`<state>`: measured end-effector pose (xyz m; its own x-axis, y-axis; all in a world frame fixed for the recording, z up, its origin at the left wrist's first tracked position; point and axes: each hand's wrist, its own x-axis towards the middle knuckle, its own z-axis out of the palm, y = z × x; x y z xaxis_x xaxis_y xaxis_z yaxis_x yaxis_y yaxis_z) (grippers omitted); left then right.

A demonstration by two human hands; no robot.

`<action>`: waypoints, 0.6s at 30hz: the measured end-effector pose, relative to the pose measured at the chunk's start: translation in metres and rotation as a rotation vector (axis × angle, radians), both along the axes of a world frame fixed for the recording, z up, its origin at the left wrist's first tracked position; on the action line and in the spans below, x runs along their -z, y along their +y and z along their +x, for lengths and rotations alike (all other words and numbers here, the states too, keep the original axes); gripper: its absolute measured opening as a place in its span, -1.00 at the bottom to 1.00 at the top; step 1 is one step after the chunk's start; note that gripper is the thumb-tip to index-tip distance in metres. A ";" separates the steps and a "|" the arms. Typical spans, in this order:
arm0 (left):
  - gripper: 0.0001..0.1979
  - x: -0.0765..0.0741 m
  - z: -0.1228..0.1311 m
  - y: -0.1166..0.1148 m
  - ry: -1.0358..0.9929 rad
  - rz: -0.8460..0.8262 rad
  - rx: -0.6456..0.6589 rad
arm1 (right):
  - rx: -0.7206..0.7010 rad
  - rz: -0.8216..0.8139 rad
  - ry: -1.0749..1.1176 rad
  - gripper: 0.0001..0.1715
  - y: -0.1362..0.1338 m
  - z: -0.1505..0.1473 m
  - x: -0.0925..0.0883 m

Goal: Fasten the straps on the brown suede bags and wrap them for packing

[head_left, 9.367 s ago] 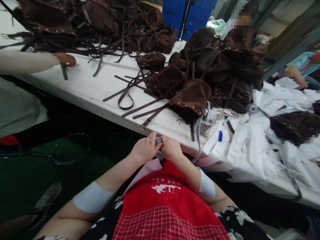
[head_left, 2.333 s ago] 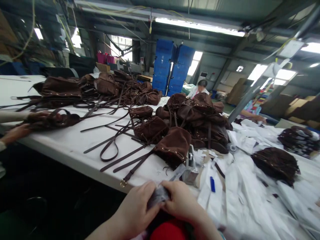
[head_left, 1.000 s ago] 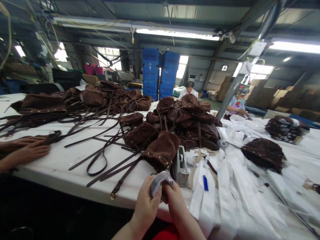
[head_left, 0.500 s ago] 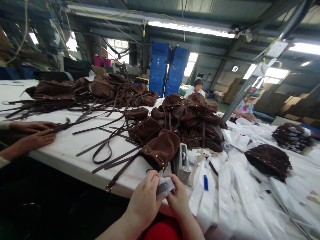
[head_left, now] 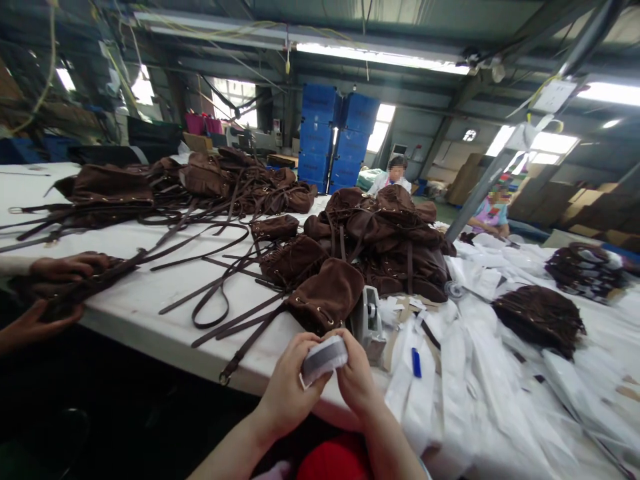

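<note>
Both my hands meet at the near table edge around a small grey piece wrapped in thin white material (head_left: 325, 359); its exact kind does not show. My left hand (head_left: 287, 383) grips its left side, fingers curled behind. On the right side, my right hand (head_left: 356, 377) is closed on it too. Just beyond my fingertips lies a brown drawstring bag (head_left: 327, 293) with metal eyelets, its straps trailing left over the table. A grey tape dispenser (head_left: 371, 320) stands right beside that bag.
Brown bags (head_left: 390, 233) are heaped behind on the white table (head_left: 195, 333). White wrapping sheets (head_left: 465, 387) and a blue object (head_left: 416, 363) spread to the right. A co-worker's hands (head_left: 70, 267) handle a brown bag at left. A slanted metal post (head_left: 475, 200) rises at right.
My hands have turned the wrapped piece, so its grey face shows more. At left, the co-worker's hands have moved apart and nearer the edge with dark brown material between them.
</note>
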<state>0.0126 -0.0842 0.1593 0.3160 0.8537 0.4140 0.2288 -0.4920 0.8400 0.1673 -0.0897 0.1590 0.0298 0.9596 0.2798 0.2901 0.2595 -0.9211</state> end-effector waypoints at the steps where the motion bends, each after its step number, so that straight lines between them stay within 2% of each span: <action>1: -0.81 0.004 0.000 0.003 -0.032 -0.003 -0.012 | 0.015 -0.005 0.073 -0.86 0.005 -0.003 0.003; 3: -0.77 0.012 0.000 0.010 -0.099 -0.027 -0.034 | 0.036 -0.036 0.201 -0.87 0.012 -0.009 0.010; 5: -0.72 0.020 -0.002 0.015 -0.173 -0.083 -0.081 | -0.010 -0.104 0.287 -0.82 0.016 -0.011 0.016; 8: -0.63 0.026 -0.006 0.021 -0.336 -0.287 -0.309 | -0.064 -0.136 0.333 -0.57 0.012 -0.004 0.016; 10: -0.64 0.026 -0.009 0.023 -0.497 -0.501 -0.445 | 0.055 -0.069 0.289 -0.45 0.008 0.010 0.014; 11: -0.66 0.024 -0.010 0.024 -0.594 -0.607 -0.455 | 0.141 -0.040 0.250 -0.47 0.005 0.018 0.014; 13: -0.73 0.022 -0.010 0.026 -0.768 -0.763 -0.391 | 0.261 -0.032 0.189 -0.56 0.003 0.032 0.015; 15: -0.80 0.020 -0.009 0.029 -0.920 -0.838 -0.320 | 0.286 -0.062 0.182 -0.61 0.003 0.041 0.021; 18: -0.83 0.022 -0.006 0.033 -1.068 -0.884 -0.320 | 0.262 -0.100 0.210 -0.62 0.003 0.043 0.033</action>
<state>0.0061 -0.0513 0.1376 -0.0565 0.9266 -0.3717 -0.7011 0.2282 0.6755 0.2101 -0.0868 0.1257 0.3259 0.9339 0.1469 0.1367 0.1072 -0.9848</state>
